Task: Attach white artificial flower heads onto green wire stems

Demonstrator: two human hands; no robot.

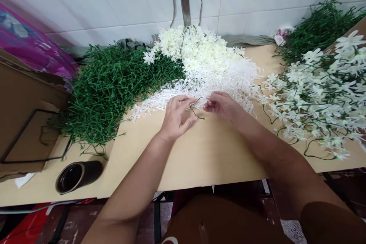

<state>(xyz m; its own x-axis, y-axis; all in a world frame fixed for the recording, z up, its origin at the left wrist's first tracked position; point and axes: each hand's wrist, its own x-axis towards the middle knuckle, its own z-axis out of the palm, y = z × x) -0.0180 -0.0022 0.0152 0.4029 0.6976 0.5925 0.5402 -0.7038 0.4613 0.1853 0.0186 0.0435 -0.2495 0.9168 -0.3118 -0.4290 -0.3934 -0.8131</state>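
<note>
My left hand pinches a thin green wire stem between thumb and fingers, just above the tan table. My right hand is closed in a pinch at the edge of a heap of small white plastic flower pieces; what it pinches is too small to name. The two hands nearly meet at the stem. Behind the white pieces lies a mound of cream fabric blossoms. A big tangle of green stems lies to the left of my hands.
Finished white flowers on green stems cover the table's right side, with more green stems behind them. A dark cup lies on its side at the front left. A cardboard box stands left. A white tiled wall backs the table.
</note>
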